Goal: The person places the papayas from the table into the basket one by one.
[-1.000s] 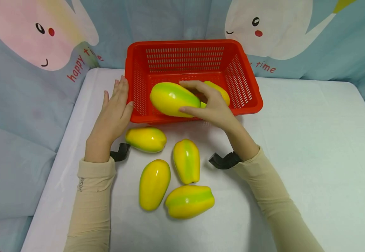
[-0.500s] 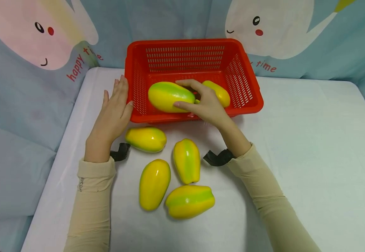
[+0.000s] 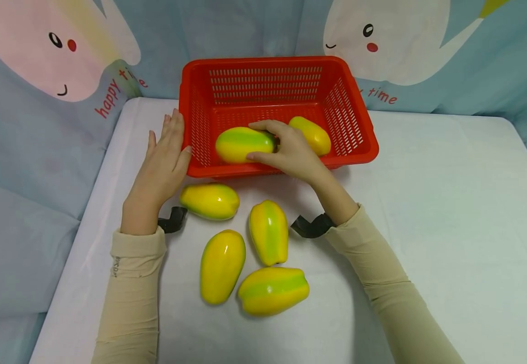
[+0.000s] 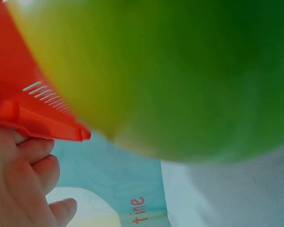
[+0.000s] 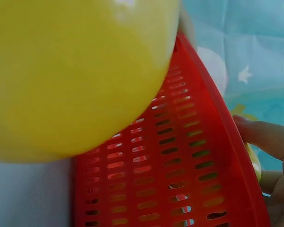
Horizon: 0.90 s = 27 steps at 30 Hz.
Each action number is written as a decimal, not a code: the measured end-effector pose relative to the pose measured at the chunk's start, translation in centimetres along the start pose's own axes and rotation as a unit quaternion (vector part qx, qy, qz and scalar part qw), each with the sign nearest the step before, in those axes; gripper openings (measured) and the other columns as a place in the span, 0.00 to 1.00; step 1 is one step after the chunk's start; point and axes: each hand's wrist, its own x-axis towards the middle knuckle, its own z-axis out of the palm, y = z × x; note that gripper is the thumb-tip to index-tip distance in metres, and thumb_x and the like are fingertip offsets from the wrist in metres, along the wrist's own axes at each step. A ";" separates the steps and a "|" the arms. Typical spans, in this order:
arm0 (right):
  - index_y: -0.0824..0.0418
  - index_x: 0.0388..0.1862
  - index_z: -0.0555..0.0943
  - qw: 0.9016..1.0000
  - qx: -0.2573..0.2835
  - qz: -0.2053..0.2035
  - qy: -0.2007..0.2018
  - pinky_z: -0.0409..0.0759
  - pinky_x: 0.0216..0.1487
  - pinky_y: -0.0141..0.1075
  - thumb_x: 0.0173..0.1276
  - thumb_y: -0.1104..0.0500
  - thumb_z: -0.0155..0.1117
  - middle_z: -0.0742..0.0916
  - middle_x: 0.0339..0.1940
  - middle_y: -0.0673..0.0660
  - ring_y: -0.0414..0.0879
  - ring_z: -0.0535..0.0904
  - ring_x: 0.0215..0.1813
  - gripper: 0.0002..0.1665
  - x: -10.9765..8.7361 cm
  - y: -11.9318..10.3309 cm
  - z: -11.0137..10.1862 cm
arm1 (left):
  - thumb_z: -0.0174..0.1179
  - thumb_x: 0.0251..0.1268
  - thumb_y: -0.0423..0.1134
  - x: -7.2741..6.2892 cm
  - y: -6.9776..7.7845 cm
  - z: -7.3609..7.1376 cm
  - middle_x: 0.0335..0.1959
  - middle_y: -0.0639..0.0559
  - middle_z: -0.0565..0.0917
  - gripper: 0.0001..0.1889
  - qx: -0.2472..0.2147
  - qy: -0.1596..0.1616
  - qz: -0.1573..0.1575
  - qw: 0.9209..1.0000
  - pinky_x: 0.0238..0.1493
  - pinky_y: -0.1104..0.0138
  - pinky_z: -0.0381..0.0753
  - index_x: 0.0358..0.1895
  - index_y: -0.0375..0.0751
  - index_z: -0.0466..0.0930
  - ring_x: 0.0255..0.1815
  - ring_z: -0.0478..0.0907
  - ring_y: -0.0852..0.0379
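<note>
With the red basket (image 3: 263, 61) as dial, the white table (image 3: 445, 212) leaves passage between three and four o'clock; inside, there is room toward twelve. The left hand (image 3: 160, 156) blocks nearly nine, the right forearm (image 3: 336, 194) five, four fruits (image 3: 269, 233) six to half past seven.

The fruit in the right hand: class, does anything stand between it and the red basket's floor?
Nothing visible does: the right hand holds the held fruit within the red basket, and the other fruit inside lies farther right. The held fruit's underside is hidden.
</note>
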 end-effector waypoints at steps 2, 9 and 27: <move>0.60 0.63 0.73 1.000 -0.002 0.003 -0.003 0.70 0.47 0.35 0.58 0.53 0.71 0.79 0.57 0.54 0.45 0.72 0.46 0.34 0.0 0.0 -0.1 | 0.33 0.74 0.44 0.0 0.0 0.0 0.76 0.50 0.37 0.32 0.000 -0.001 -0.001 1.000 0.71 0.50 0.27 0.75 0.39 0.33 0.75 0.30 0.56; 0.59 0.64 0.72 1.000 -0.018 0.000 -0.021 0.70 0.49 0.35 0.59 0.52 0.69 0.78 0.58 0.54 0.45 0.72 0.47 0.35 0.1 0.1 -0.1 | 0.33 0.74 0.44 0.1 0.0 0.0 0.76 0.49 0.37 0.33 0.001 -0.003 -0.003 1.000 0.71 0.50 0.28 0.75 0.39 0.32 0.75 0.30 0.56; 0.66 0.62 0.73 0.999 0.045 0.001 -0.018 0.73 0.58 0.35 0.60 0.60 0.68 0.78 0.60 0.56 0.48 0.74 0.58 0.31 0.1 0.3 0.0 | 0.33 0.74 0.44 0.1 -0.1 0.1 0.76 0.50 0.38 0.33 -0.007 0.001 0.000 1.000 0.71 0.50 0.27 0.75 0.40 0.32 0.75 0.31 0.56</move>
